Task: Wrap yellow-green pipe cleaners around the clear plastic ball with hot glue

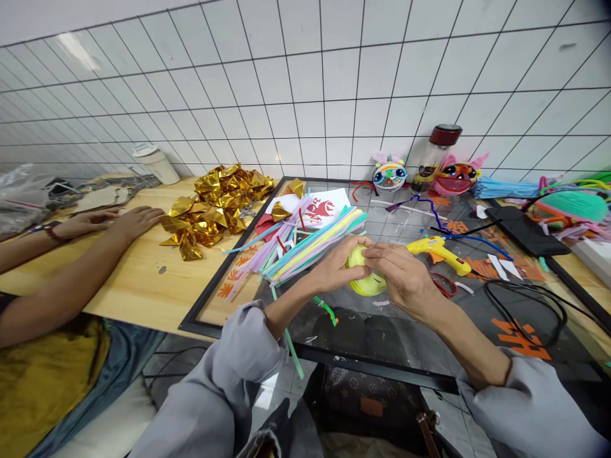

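A yellow, rounded craft piece [366, 284] is held between both hands above the framed glass board. My left hand [338, 266] wraps its fingers and thumb round the left side of the piece. On the upper right, my right hand [403, 277] pinches at it, fingers pressed together. Left of the hands lies a bundle of pastel pipe cleaners [310, 245]. Just beyond my right hand is a yellow glue gun [442, 252]. A short green pipe cleaner [328, 310] rests below my left wrist.
Gold foil [214, 207] lies left of the board, near another person's hands [136, 222]. A glass bottle [432, 159] and a colourful craft head [389, 174] stand by the wall. At right are a black phone [527, 230], coiled black cable [522, 305] and more pipe cleaners [503, 187].
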### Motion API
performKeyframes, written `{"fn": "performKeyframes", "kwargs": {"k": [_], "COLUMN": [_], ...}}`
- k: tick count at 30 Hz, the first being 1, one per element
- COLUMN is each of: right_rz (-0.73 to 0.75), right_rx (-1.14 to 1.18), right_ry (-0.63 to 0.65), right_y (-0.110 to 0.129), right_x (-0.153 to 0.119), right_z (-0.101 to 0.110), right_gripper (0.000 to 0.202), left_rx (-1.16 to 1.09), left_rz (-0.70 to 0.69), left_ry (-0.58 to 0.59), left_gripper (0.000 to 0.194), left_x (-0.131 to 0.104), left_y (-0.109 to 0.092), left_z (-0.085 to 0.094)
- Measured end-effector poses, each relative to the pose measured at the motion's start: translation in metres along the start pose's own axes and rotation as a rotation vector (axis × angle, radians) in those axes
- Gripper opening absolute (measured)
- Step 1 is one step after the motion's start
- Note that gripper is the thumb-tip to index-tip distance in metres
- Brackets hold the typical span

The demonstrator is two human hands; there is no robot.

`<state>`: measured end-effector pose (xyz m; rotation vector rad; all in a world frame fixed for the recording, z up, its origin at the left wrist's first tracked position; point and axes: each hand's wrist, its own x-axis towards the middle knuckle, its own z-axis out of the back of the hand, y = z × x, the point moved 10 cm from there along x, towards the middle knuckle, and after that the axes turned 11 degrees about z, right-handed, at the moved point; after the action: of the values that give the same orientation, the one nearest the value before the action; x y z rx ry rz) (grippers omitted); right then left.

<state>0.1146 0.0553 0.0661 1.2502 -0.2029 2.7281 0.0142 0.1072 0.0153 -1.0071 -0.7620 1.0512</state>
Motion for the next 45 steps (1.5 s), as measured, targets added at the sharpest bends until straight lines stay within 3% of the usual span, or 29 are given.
{"fn": "performKeyframes", "kwargs": {"k": [28, 45], "right_rz": [0.051, 0.079], "right_rx": [-0.070, -0.097], "right_ry": [0.010, -0.007], "right_y": [0.007, 0.009], "right_x": [0.007, 0.010], "right_z": [0.005, 0.006], "right_gripper": [0.031, 0.028], "left_rx": [0.024, 0.009], "left_rz": [-0.023, -0.012], "left_ry": [-0.004, -0.007], "left_gripper": [0.040, 0.054], "left_x": [-0.002, -0.001], "left_y": [-0.006, -0.002], "left_z": [-0.001, -0.001]}}
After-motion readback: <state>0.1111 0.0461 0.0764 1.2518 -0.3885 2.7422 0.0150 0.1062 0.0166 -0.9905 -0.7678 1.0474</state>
